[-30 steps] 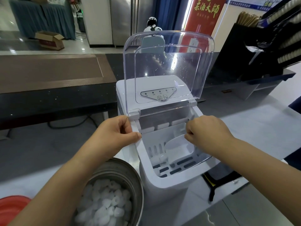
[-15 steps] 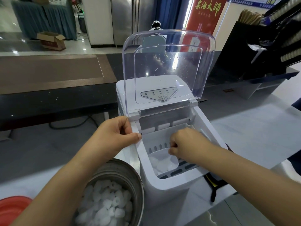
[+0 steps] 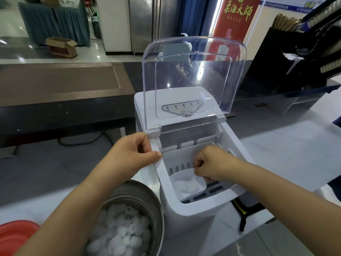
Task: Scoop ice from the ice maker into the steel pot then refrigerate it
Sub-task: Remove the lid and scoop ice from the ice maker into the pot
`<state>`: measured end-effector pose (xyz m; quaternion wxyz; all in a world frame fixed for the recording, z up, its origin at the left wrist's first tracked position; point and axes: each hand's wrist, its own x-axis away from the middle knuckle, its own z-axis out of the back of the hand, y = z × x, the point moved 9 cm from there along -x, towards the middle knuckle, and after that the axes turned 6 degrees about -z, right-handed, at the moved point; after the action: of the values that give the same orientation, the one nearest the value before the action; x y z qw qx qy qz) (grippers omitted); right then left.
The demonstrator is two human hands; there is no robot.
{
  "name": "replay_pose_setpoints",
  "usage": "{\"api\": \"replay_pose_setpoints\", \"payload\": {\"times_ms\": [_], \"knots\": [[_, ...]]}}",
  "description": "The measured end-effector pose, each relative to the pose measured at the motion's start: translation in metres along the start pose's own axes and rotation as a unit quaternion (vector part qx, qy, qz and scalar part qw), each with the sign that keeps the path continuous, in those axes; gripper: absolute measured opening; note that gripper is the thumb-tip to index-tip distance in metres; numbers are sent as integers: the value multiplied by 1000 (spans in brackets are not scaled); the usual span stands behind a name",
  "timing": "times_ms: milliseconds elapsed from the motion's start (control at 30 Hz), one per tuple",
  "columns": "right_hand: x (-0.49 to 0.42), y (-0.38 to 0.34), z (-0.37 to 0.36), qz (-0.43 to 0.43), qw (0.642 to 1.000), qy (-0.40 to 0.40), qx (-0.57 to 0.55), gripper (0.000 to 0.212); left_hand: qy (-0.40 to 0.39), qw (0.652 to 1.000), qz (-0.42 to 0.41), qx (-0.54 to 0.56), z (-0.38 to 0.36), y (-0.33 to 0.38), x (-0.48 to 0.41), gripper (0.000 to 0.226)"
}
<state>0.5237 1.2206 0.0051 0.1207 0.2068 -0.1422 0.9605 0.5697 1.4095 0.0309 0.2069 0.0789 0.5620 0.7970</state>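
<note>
Steel pot (image 3: 156, 209) left of ice maker (image 3: 193, 207)

Single head-worn wide-angle view, looking forward and down from close above the open ice maker (image 3: 193, 215) at near centre, with dark counter (image 3: 55, 117) far behind.

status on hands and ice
Left hand grips ice maker rim. Right hand holds scoop in basket, ice aboard. Pot part full. Nothing blocking.
</note>
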Motion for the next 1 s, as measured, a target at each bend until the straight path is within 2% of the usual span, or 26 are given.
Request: {"api": "replay_pose_setpoints", "payload": {"times_ms": [133, 333, 733, 1000], "knots": [[2, 8, 12, -17, 997, 8, -77, 11, 3, 1000, 4, 4, 1, -2, 1, 29], [16, 14, 24, -32, 985, 15, -169, 13, 25, 1000, -5, 18, 1, 0, 5, 27], [70, -5, 65, -33, 964, 100, -244, 15, 69, 997, -10, 21, 30, 0, 32, 29], [106, -53, 43, -5, 963, 112, -244, 20, 109, 993, -10, 33, 70, -6, 66, 31]]}}
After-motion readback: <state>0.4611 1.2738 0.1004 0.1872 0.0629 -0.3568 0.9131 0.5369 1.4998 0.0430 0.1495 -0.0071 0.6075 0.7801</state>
